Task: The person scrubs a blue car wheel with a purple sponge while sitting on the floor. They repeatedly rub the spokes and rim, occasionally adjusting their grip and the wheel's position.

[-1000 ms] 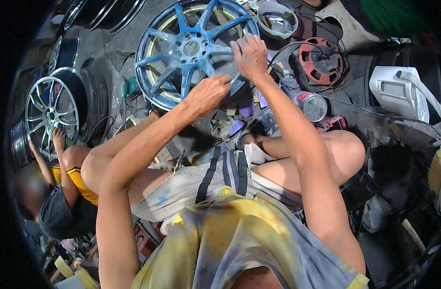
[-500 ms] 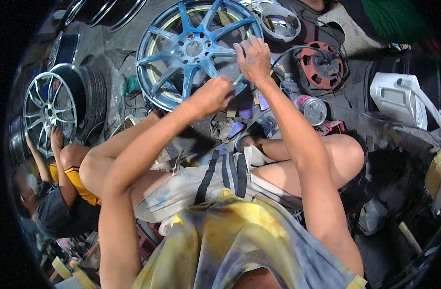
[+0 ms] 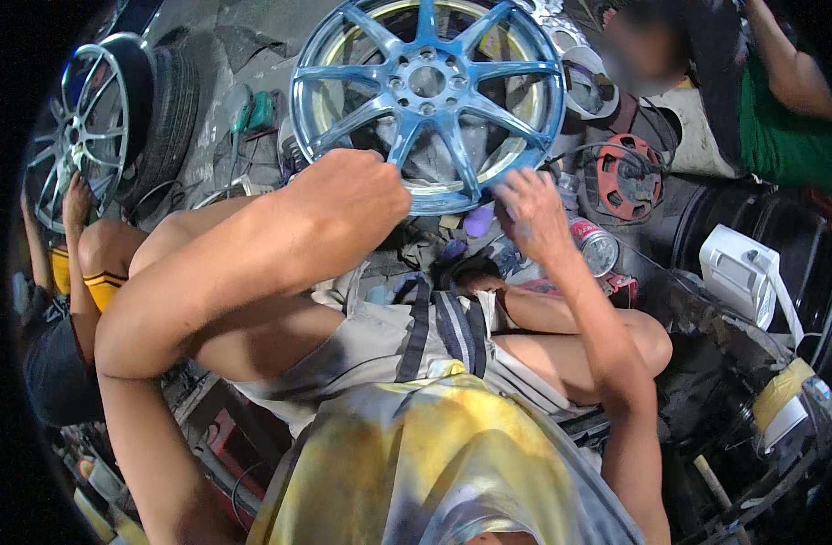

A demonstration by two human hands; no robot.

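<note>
A blue multi-spoke wheel rim (image 3: 449,141) lies face up in front of me, with a glossy, streaky surface. My left hand (image 3: 357,186) is closed in a fist in front of its lower left edge, back of the hand up. Its fingers are turned away, so whatever it may hold is hidden. At the rim's lower right edge is my right hand (image 3: 534,213), slightly blurred, its fingers bent but apart. I see nothing held there, and I cannot tell whether it touches the rim.
A green power tool (image 3: 257,111) lies left of the rim. To the right are a red cable reel (image 3: 627,177), a can (image 3: 596,247) and a white plastic case (image 3: 739,275). At far left another person's hand (image 3: 77,198) touches a silver wheel (image 3: 123,109); a person in green is at upper right.
My left hand has moved left and looks larger. My right hand has come down from the rim's right side to its lower right edge. The whole view has shifted; a person now shows at upper right.
</note>
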